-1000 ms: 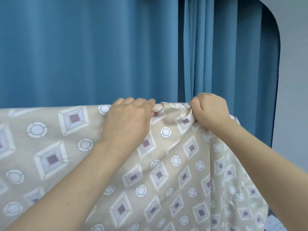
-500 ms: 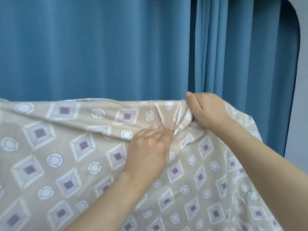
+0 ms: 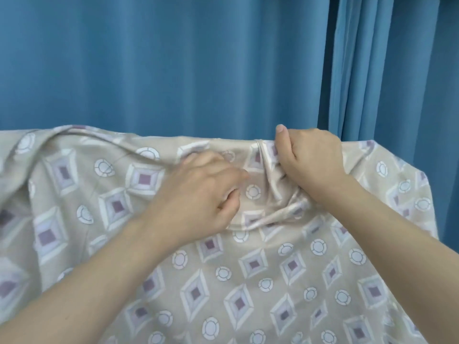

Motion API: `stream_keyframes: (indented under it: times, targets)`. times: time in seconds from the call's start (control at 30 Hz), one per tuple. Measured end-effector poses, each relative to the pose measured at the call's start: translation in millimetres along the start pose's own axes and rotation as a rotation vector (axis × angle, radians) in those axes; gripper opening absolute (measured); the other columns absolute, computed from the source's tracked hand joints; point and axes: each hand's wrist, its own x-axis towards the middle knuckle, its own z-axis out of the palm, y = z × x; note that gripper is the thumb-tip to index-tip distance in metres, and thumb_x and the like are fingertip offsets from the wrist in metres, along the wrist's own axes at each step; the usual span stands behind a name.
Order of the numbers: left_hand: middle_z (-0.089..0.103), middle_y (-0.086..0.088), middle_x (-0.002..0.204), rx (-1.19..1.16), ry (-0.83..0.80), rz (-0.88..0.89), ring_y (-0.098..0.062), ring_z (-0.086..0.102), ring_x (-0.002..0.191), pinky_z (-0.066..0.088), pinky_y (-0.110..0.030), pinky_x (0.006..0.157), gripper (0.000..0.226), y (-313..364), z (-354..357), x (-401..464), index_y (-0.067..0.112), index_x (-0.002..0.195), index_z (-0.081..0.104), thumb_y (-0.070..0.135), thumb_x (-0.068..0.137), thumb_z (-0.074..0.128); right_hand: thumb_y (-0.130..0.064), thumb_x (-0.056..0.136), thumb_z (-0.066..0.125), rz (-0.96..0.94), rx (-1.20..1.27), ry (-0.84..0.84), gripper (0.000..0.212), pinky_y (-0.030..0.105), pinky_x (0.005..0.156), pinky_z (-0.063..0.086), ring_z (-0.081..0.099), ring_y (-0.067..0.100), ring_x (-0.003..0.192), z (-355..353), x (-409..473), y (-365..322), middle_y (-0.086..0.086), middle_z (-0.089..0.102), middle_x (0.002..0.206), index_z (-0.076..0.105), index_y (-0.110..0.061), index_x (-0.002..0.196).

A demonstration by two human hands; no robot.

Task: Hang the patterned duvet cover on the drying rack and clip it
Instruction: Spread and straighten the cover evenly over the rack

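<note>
Since the earlier frame, my left hand [image 3: 198, 194] is lying lower and further left on the duvet cover [image 3: 248, 281], below the top fold rather than at it, and my view is sitting closer to the cloth. My right hand [image 3: 310, 160] is remaining at the top edge.

Current hand state:
- My right hand is gripping a gathered bunch of cloth at the top fold, fingers curled round it, thumb raised above the edge.
- My left hand is resting on the front face of the cover, just beside the bunch. Its fingers are blurred and partly curled; I cannot tell whether they are pinching cloth or only pressing on it.

Position of the work: the duvet cover is draping over a horizontal support along its top edge and hanging down the near side toward me. That support, presumably the drying rack, is hidden entirely under the cloth. A blue curtain [image 3: 173, 70] is hanging behind.

Progress, as I am judging it:
- Done: the cover is lying over the support and hanging from it.
- In hand: I am smoothing and arranging the top fold. Wrinkles are radiating from my right hand, and a loose ridge is running along the upper left.
- Left: flattening the bunched section, then clipping. No clip is showing anywhere in view.
</note>
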Motion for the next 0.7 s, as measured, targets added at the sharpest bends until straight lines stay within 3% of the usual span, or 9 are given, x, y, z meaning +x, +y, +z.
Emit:
stream_keyframes:
  times: [0.1,0.17,0.3,0.4,0.53,0.7]
  targets:
    - [0.064,-0.001,0.12,0.077,0.044,0.045,-0.027,0.057,0.111,0.041,-0.046,0.097,0.039,-20,-24,-19,0.012,0.114,0.068,0.022,0.078,0.057,-0.029,0.096,0.027,-0.079,0.027,0.062,0.046,0.031,0.051,0.018,0.031,0.027,0.041,2,0,-13,-0.002,0.029,0.046,0.03,-0.015,0.052]
    - [0.061,-0.002,0.125,0.211,0.048,0.059,-0.029,0.053,0.115,0.036,-0.043,0.1,0.047,-29,-34,-34,0.012,0.117,0.067,0.02,0.071,0.062,-0.031,0.096,0.027,-0.136,0.049,0.064,0.044,0.031,0.051,0.019,0.031,0.027,0.043,3,3,-30,-0.001,0.032,0.048,0.031,-0.015,0.055]
    - [0.056,-0.008,0.131,0.353,0.123,-0.066,-0.033,0.048,0.119,0.028,-0.044,0.106,0.061,-43,-43,-71,0.014,0.125,0.063,0.024,0.064,0.064,-0.039,0.097,0.023,-0.245,0.106,0.004,0.045,0.028,0.047,0.011,0.037,0.028,0.046,-3,9,-82,-0.002,0.038,0.051,0.034,-0.016,0.059]
    - [0.05,-0.012,0.132,0.452,0.229,-0.228,-0.036,0.044,0.122,0.027,-0.049,0.11,0.067,-57,-43,-105,0.017,0.134,0.048,0.025,0.069,0.063,-0.045,0.096,0.016,-0.324,0.128,-0.057,0.048,0.027,0.046,0.011,0.046,0.028,0.054,-3,15,-122,-0.002,0.047,0.058,0.04,-0.018,0.065]
    - [0.048,-0.015,0.128,0.584,0.32,-0.513,-0.039,0.05,0.116,0.034,-0.048,0.101,0.055,-77,-41,-136,0.011,0.133,0.044,0.037,0.089,0.064,-0.048,0.097,0.014,-0.405,0.219,-0.046,0.047,0.029,0.046,0.013,0.049,0.028,0.061,-4,20,-171,-0.002,0.048,0.065,0.039,-0.019,0.071]
    - [0.053,-0.012,0.095,0.545,0.373,-0.665,-0.034,0.052,0.083,0.045,-0.048,0.074,0.044,-83,-54,-136,0.002,0.105,0.055,0.042,0.09,0.065,-0.042,0.101,0.017,-0.427,0.313,-0.113,0.041,0.032,0.051,0.025,0.045,0.027,0.064,-5,29,-215,-0.001,0.046,0.07,0.034,-0.018,0.072]
